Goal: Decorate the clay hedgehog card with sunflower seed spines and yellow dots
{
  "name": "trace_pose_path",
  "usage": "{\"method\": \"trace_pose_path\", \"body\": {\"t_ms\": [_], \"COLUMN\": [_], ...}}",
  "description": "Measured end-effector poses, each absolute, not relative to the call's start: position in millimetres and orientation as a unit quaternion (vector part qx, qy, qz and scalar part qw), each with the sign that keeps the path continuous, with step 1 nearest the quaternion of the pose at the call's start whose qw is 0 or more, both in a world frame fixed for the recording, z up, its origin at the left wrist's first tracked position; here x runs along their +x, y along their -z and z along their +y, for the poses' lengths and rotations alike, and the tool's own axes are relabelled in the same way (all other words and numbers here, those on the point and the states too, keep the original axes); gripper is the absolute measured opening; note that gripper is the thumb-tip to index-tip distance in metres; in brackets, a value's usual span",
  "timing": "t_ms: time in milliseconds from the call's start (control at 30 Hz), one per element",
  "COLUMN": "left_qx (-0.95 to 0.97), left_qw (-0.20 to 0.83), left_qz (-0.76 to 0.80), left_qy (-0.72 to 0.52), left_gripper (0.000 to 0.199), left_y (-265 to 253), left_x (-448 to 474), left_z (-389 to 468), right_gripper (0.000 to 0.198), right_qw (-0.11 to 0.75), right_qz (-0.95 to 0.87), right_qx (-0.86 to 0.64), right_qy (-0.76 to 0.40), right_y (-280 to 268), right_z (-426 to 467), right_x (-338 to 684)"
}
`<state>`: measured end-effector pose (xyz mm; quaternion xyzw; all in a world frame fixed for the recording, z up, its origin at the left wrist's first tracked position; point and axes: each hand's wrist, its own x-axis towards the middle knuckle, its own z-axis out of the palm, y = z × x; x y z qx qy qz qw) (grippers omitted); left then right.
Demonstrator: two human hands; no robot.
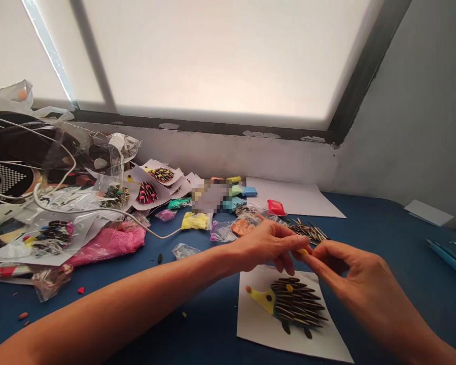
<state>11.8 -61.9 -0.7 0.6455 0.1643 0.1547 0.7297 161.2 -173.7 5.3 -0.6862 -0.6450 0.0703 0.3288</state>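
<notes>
My left hand [269, 243] and my right hand [351, 266] meet above a white sheet [250, 329]. Between their fingertips is a small piece of yellow clay [302, 251], partly covered by the fingers. On the sheet below lies a hedgehog picture [298, 304]. Its head is yellow clay with a dark eye and an orange-brown nose, and dark striped sunflower seeds form the spines. One yellow dot [289, 288] sits among the upper spines. Two dark seeds stand in as feet. Just beyond my hands is a pile of loose sunflower seeds [307, 230].
Packets of coloured clay, including yellow [195, 221], orange [243, 227] and red [276, 207], lie across the back. Other hedgehog pictures [147, 192], a pink cloth [109, 246] and a white cable [98, 209] crowd the left. A blank sheet [292, 196] lies near the wall.
</notes>
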Motion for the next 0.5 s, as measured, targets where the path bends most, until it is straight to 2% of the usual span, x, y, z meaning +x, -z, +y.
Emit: {"method": "trace_pose_path", "body": {"t_ms": [167, 267, 367, 500], "left_qx": [0.654, 0.634, 0.619, 0.628], "left_qw": [0.729, 0.739, 0.745, 0.738], "left_qz": [0.154, 0.16, 0.158, 0.163], "left_qy": [-0.133, -0.164, -0.194, -0.185], "left_gripper": [0.015, 0.027, 0.041, 0.035], "left_y": [-2.8, -0.1, 2.1, 0.0], "left_x": [10.7, 11.8, 12.4, 10.3], "left_z": [-60.9, -58.4, -56.0, -54.5], "right_gripper": [0.034, 0.023, 0.016, 0.015], "right_qw": [0.35, 0.355, 0.354, 0.366], "right_qz": [-0.682, -0.714, -0.735, -0.735], "right_qx": [-0.639, -0.594, -0.57, -0.565], "right_qy": [0.066, 0.108, 0.096, 0.083], "right_y": [-4.9, -4.3, -5.3, -7.9], "right_z": [-175.3, -176.7, -176.5, -174.9], "right_x": [161.6, 161.4, 160.6, 161.1]}}
